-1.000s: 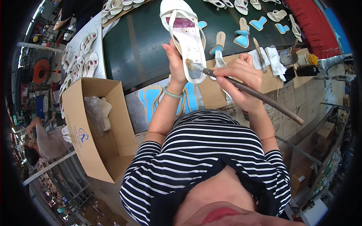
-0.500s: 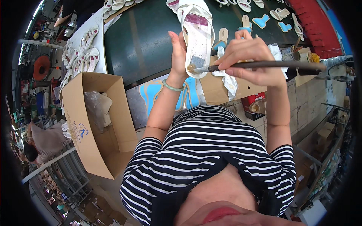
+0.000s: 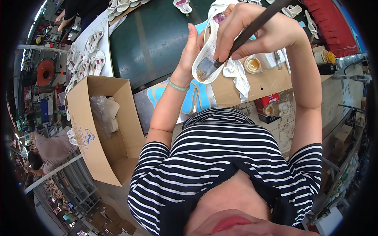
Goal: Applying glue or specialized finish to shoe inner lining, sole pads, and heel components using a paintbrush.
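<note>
My left hand (image 3: 191,53) grips a white sandal (image 3: 206,65) along its side, the thumb up, with the heel end toward me. In my right hand (image 3: 262,33) is a brush (image 3: 271,12) with a long dark handle, slanting down to the left. Its bristles touch the footbed near the heel, beside a grey patch and a brownish wet smear. The fingers of my right hand hide much of the sandal's front half and straps. Below the sandal lie several blue insole pieces (image 3: 195,100) with tan edges.
A cup of yellowish glue (image 3: 252,65) and a crumpled white cloth (image 3: 239,80) rest on a cardboard sheet (image 3: 271,80). An open cardboard box (image 3: 130,133) stands left. Beyond is a dark green belt (image 3: 149,43); white sandals (image 3: 88,65) line a side table. Another person (image 3: 53,151) is far left.
My right hand has moved up and over the sandal, tilting the brush steeply. The sandal has turned partly sideways. A sandal on the belt and the glue cup now show.
</note>
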